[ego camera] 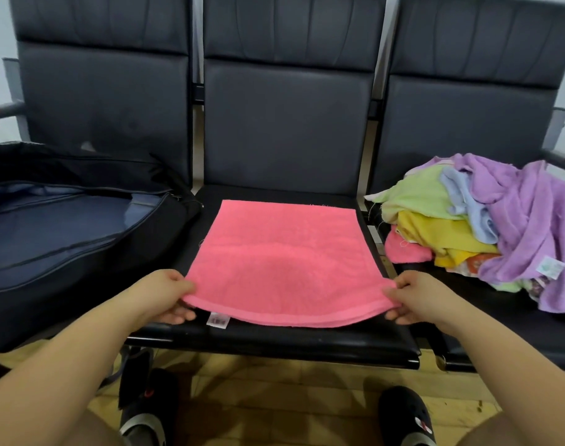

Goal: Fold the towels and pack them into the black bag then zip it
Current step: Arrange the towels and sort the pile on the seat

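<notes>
The task is judged to be at an early stage. A flat pink terry towel [284,262] is spread on the black padded middle seat [274,342] of a three-seat bench, and its near edge is lifted slightly off the cushion. The near left corner is pinched by the left hand [168,296], thumb on top and fingers [179,315] curled underneath; the near right corner is held in the same way by the right hand [413,297]. The towel appears already doubled, since layered edges are seen along the near hem, though this cannot be settled.

The soft black fabric bag [65,226] lies unzipped on the left seat, just beside the towel; no towel can be made out inside it, so packing is judged not yet begun, and the zipping is still to be done.

On the right seat a loose heap of unfolded towels [487,226] is left: purple, pale blue, light green, yellow and pink pieces are seen, at least five, with the exact number hidden by overlap.

Counted: one towel in hand, one bag, one heap, three seats, two hands.
</notes>
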{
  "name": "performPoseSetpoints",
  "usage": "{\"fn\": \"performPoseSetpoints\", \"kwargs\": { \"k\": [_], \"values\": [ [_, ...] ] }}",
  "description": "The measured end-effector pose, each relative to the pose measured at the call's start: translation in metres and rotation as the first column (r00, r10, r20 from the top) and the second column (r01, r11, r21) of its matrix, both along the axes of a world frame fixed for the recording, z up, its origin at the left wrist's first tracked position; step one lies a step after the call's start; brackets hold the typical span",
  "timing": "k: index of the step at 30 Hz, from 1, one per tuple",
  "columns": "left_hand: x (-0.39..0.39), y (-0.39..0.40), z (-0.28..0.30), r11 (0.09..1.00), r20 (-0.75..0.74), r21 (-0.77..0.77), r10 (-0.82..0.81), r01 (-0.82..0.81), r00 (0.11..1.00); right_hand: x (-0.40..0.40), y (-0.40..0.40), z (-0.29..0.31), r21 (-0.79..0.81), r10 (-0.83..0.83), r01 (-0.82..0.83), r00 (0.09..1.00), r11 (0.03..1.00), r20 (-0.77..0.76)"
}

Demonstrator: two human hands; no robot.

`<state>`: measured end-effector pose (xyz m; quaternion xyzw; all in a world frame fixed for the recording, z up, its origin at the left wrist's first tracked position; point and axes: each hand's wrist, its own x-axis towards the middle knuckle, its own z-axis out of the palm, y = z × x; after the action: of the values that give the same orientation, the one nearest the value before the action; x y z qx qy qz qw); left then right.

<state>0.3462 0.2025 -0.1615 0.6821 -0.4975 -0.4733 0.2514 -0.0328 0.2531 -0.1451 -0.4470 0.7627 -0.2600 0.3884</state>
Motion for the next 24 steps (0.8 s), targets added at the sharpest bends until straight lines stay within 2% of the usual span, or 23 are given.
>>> {"fn": "performPoseSetpoints", "kwargs": {
  "k": [2, 5, 8, 10, 14, 17, 21, 24],
  "values": [
    [0.003, 0.002, 0.007, 0.998, -0.164, -0.030, 0.057, -0.062, 0.985, -0.002, 0.001, 0.003, -0.072, -0.062, 0.070, 0.991, 0.995, 0.116],
    [0.007, 0.007, 0.024, 0.978, -0.315, -0.129, 0.117, -0.165, 0.942, -0.004, 0.005, 0.015, -0.110, -0.077, 0.117, 0.947, 0.987, 0.313],
    [0.006, 0.012, 0.059, 0.944, -0.453, -0.252, 0.078, -0.211, 0.888, -0.005, 0.010, 0.053, -0.207, -0.025, 0.175, 0.818, 0.963, 0.575],
    [0.005, 0.016, 0.093, 0.910, -0.538, -0.336, 0.026, -0.243, 0.842, -0.006, 0.014, 0.089, -0.306, 0.046, 0.221, 0.739, 0.926, 0.672],
    [0.000, 0.029, 0.173, 0.812, -0.645, -0.492, -0.098, -0.314, 0.758, -0.004, 0.026, 0.164, -0.511, 0.187, 0.333, 0.665, 0.793, 0.723],
    [-0.001, 0.034, 0.214, 0.775, -0.698, -0.541, -0.199, -0.325, 0.688, -0.006, 0.029, 0.201, -0.586, 0.295, 0.357, 0.609, 0.727, 0.737],
    [-0.004, 0.021, 0.207, 0.790, -0.719, -0.523, -0.210, -0.318, 0.662, -0.008, 0.004, 0.192, -0.553, 0.299, 0.347, 0.569, 0.757, 0.766],
    [-0.010, -0.001, 0.163, 0.849, -0.743, -0.405, -0.090, -0.338, 0.664, -0.011, -0.021, 0.144, -0.471, 0.250, 0.316, 0.544, 0.823, 0.801]
  ]
}}
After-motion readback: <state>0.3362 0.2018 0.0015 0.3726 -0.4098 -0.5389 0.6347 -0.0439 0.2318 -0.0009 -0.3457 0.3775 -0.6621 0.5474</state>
